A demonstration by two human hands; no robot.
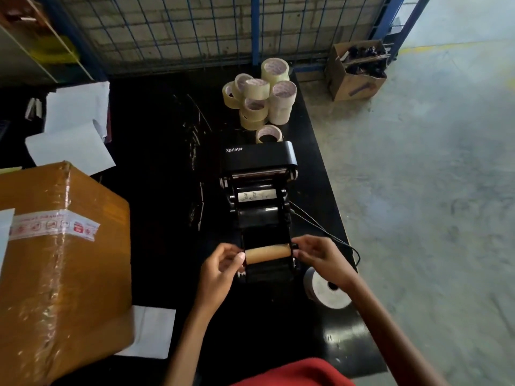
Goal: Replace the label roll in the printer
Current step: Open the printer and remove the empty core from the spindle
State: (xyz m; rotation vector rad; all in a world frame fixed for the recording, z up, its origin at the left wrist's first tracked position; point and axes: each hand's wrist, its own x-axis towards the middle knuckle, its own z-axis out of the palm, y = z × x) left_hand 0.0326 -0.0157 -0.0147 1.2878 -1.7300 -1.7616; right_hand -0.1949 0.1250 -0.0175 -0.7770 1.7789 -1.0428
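The black label printer (260, 158) stands open on the black table (156, 190), its lid tipped away from me. A bare brown cardboard core (267, 254) lies across the roll holder at the printer's near end. My left hand (223, 267) pinches the core's left end, and my right hand (320, 259) grips the right end at the holder's side guide. A full white label roll (328, 295) lies flat on the table just right of the printer, partly under my right wrist.
A large taped cardboard box (61, 268) fills the near left. White sheets (75, 126) lie at the far left. Several tape rolls (263, 97) are stacked behind the printer. A black cable (320, 227) runs right. The table's right edge drops to concrete floor.
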